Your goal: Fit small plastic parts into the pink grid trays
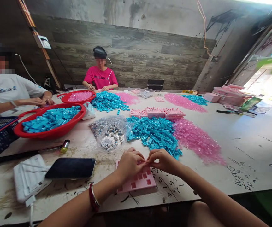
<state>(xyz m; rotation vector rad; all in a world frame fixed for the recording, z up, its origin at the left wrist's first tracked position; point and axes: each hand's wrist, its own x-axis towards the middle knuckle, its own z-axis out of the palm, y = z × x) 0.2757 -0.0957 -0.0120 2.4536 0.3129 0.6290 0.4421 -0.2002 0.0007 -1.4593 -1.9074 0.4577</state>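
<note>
My left hand (130, 164) is closed in a pinch above a pink tray with square holes (139, 185), covering its upper part. My right hand (161, 160) also pinches, its fingertips meeting those of the left. Whatever is between the fingertips is too small to make out. Just beyond my hands lies a heap of blue plastic pieces (153, 134). Pink see-through pieces (197, 140) are spread to its right. On its left, a plastic bag (112, 135) holds small grey and brown parts.
Stacked pink trays (155, 112) stand behind the blue heap. On the left are a phone (71, 168), a white power bank (30, 178), a hammer (65, 145) and a red basin (48, 135) of blue pieces. Two co-workers (100, 77) sit across and at the left.
</note>
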